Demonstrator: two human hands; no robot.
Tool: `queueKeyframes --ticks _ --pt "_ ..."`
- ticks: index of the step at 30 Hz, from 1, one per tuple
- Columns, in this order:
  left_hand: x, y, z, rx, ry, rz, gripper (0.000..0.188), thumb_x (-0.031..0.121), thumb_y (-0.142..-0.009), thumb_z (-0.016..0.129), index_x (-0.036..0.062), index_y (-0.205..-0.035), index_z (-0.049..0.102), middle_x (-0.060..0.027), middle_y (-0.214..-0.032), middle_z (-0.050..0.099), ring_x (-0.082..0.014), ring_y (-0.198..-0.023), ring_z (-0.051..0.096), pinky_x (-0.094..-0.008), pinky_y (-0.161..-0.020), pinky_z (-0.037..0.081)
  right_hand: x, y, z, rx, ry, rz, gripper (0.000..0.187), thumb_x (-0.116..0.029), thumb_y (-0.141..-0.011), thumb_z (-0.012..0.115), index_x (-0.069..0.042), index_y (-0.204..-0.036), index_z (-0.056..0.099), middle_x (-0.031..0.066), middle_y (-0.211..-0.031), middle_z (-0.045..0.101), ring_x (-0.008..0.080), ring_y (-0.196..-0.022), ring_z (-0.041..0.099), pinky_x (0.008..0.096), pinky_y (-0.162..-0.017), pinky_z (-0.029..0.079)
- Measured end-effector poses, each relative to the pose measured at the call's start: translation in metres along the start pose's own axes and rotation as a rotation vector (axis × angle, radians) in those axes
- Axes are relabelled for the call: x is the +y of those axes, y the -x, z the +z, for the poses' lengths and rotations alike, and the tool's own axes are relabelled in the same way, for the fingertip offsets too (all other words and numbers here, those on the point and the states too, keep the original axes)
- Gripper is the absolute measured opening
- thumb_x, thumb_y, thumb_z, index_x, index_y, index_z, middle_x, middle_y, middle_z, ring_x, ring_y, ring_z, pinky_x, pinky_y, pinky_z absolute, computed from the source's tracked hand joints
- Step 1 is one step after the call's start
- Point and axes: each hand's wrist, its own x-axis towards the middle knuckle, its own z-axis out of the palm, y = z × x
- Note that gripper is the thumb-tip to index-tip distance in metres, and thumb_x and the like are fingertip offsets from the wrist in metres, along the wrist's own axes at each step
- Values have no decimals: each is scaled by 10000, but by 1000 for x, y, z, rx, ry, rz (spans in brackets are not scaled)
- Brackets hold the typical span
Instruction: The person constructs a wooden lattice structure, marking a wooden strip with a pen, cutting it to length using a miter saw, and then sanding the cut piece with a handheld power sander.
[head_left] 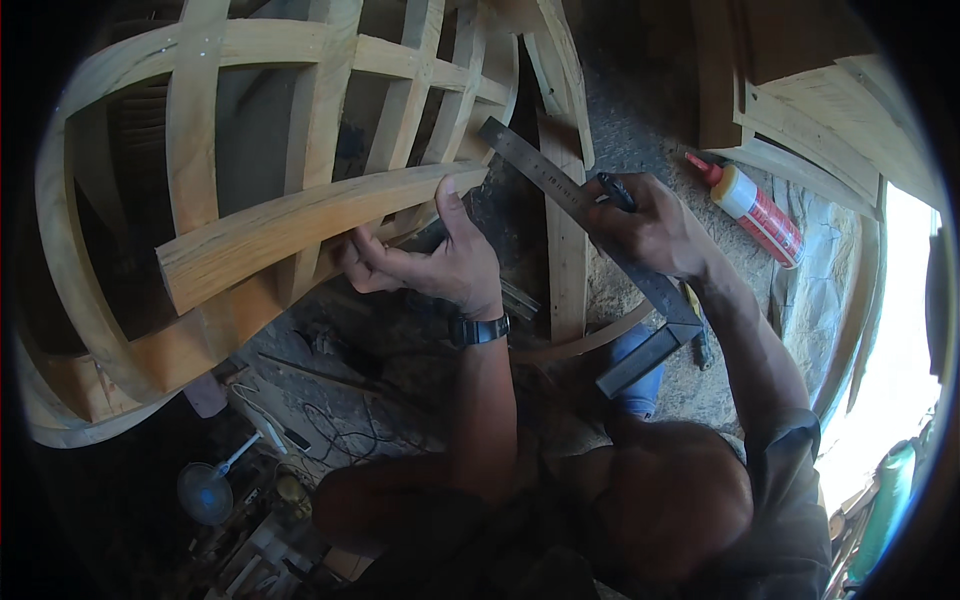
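Note:
A curved wooden slat (320,228) lies slanting across the ribs of a wooden lattice frame (305,130). My left hand (440,260), with a dark watch at the wrist, grips the slat near its right end, thumb up against it and fingers at its lower edge. In my right hand (650,225) is a metal try square (540,170). Its marked blade points up and left, its tip close to the slat's right end, and its thick stock (648,358) hangs below the hand. A short dark pen-like thing (617,192) also sticks out between the right fingers.
A glue bottle (760,215) with a red nozzle lies on the ground at right, beside a wooden piece of furniture (815,130). An upright board (566,240) stands behind the square. Cables (340,430) and a small fan-like thing (207,492) are at lower left.

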Motion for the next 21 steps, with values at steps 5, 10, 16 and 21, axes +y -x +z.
queueKeyframes --ticks 5,10,16,21 --pt "2 10 3 18 -95 -40 627 245 -805 907 19 -1206 481 -207 -1312 355 -386 -1299 340 -577 -1058 344 -14 -14 0 -76 -65 -27 402 -278 -897 609 -2 -1190 622 121 -797 660 193 -779 637 360 -753 494" --pt "2 26 15 -30 172 -242 450 196 -872 850 27 -1069 482 -109 -1102 469 -221 -1066 496 -367 -911 447 -10 -27 -2 -188 -200 -71 452 -221 -903 620 -47 -1314 549 82 -804 664 150 -777 613 321 -741 476" --pt "14 33 20 -126 368 -567 447 200 -924 803 8 -1191 501 -28 -838 577 -81 -685 510 -256 -630 434 -4 -29 -3 -208 -310 -88 436 -110 -882 624 -61 -1311 564 31 -806 654 86 -752 562 280 -709 427" --pt "0 17 13 -299 425 -578 655 223 -933 787 -51 -1422 447 -66 -813 660 -73 -613 538 -253 -550 449 1 -35 3 -193 -340 -112 508 -108 -844 617 -55 -1347 565 -8 -779 620 79 -719 507 260 -687 397"
